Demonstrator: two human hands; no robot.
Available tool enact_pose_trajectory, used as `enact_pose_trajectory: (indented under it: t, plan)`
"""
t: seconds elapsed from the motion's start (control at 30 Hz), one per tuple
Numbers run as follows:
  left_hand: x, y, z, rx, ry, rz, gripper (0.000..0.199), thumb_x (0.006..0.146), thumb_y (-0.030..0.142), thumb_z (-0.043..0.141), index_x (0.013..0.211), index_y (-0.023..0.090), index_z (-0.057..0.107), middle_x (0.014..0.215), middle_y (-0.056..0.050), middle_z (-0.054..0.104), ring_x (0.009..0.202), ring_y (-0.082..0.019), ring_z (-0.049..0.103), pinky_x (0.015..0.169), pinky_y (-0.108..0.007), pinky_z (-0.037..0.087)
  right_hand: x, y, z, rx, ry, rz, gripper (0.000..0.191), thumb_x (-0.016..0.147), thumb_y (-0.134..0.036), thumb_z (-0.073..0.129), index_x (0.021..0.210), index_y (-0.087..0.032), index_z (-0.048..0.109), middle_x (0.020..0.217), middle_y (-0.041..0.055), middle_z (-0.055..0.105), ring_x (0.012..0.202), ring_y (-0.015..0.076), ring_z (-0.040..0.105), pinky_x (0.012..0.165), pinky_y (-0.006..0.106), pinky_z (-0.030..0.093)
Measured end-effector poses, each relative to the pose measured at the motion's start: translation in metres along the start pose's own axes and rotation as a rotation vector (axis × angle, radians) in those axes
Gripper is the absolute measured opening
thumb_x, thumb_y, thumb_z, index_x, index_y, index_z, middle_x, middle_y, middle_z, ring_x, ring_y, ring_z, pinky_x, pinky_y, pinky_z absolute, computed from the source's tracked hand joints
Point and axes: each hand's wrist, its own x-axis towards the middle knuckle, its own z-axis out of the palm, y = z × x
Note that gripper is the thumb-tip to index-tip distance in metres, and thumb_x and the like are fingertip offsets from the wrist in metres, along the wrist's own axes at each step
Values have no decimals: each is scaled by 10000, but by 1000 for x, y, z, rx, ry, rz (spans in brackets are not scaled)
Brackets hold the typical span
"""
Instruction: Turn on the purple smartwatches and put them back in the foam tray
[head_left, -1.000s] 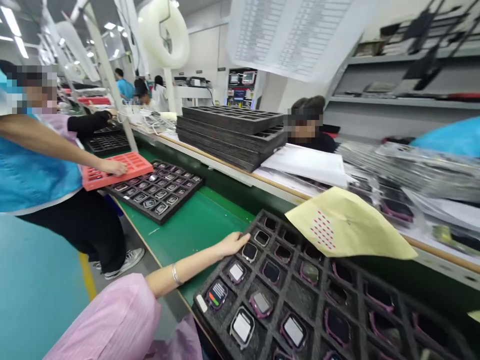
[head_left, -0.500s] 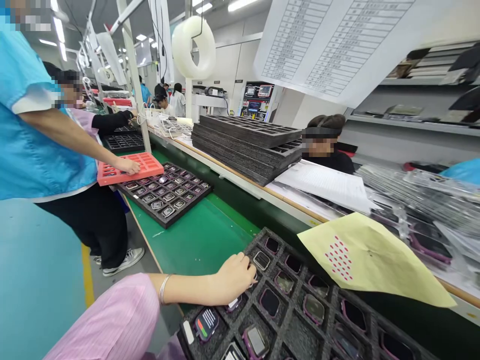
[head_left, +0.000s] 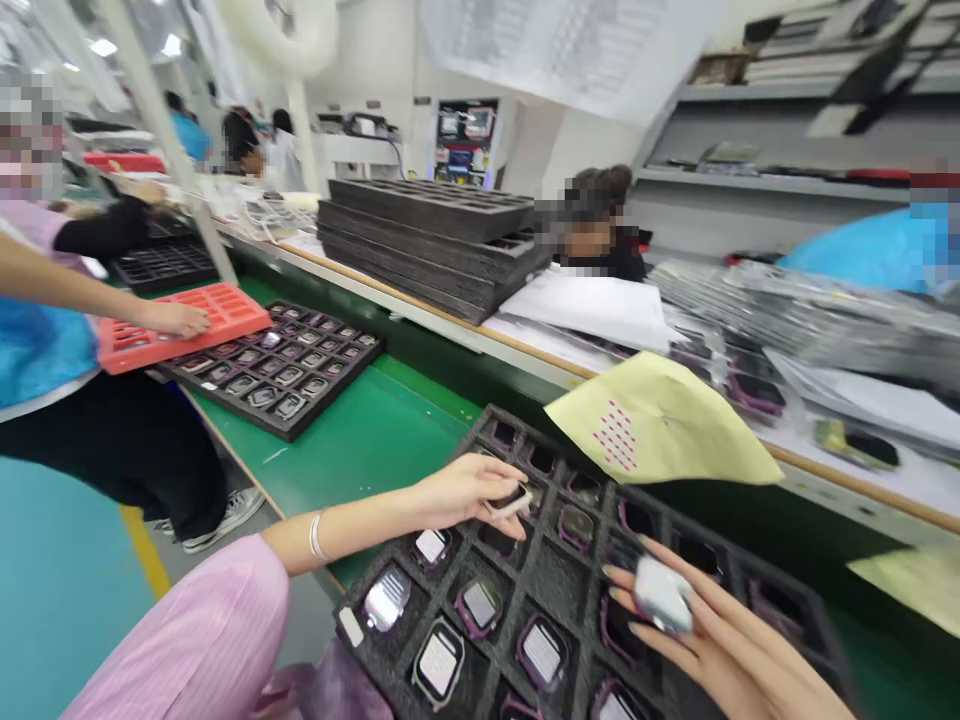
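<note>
A black foam tray (head_left: 555, 585) with square compartments holds several watch-like devices, some with lit screens. My left hand (head_left: 469, 492) is over its far left part, fingers closed on a small watch case (head_left: 511, 500). On the right, my right hand (head_left: 712, 640) is above the tray with a silver-white watch case (head_left: 664, 594) between its fingers. One compartment between the hands shows bare foam. A lit device (head_left: 439, 660) sits in the near left part of the tray.
A second filled black tray (head_left: 277, 370) lies on the green bench (head_left: 330, 440), under a red tray (head_left: 225, 315) touched by a co-worker's hand. Stacked black trays (head_left: 420, 250) stand on the shelf behind. Yellow paper (head_left: 667, 420) overhangs the tray's far edge.
My right hand has come into view holding a silver-white case. My left hand has lifted slightly, with a watch case now visible in it. The view has turned right.
</note>
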Motion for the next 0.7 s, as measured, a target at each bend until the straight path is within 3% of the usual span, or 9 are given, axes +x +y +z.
enact_pose_trajectory:
  t: [0.1,0.2,0.3,0.4,0.6,0.7]
  plan:
    - [10,-1,18,-240,-9,-86,383,750,415,664,961,107,579,794,-70,608,682,-148,617,693,-327,537,-2,-4,16,78,-49,53,488,825,-380,690,1278,-241,576,1123,142,695,1065,336,642,943,510,499]
    - [14,-6,31,-258,-31,-147,290,776,298,617,990,106,578,734,-32,592,633,-112,579,625,-255,498,1,4,13,134,-78,32,409,783,-350,757,1160,-225,660,1050,124,721,985,298,678,917,453,511]
    - [12,-14,36,-74,-6,-141,380,755,202,609,1118,112,541,684,14,567,568,-95,540,579,-233,459,0,16,7,145,-78,-2,381,773,-333,775,1125,-217,684,963,104,740,890,247,702,820,365,544]
    - [8,-23,35,208,39,-45,496,737,206,648,1206,136,503,779,23,551,553,-81,515,567,-233,453,-3,22,6,147,-72,-20,374,803,-313,751,1155,-212,671,952,102,740,863,214,699,768,319,544]
    - [0,-29,33,399,-26,-27,427,812,232,566,1227,167,492,767,35,531,534,-83,480,529,-218,428,-5,23,11,220,-171,1,400,863,-297,686,1244,-199,612,1010,106,718,925,215,681,844,357,519]
    - [-3,-28,35,503,-20,12,410,821,236,560,1222,172,508,864,-3,598,684,-131,563,661,-250,472,-7,22,9,242,-187,-16,437,858,-269,687,1278,-202,583,1045,111,709,962,225,673,868,370,507]
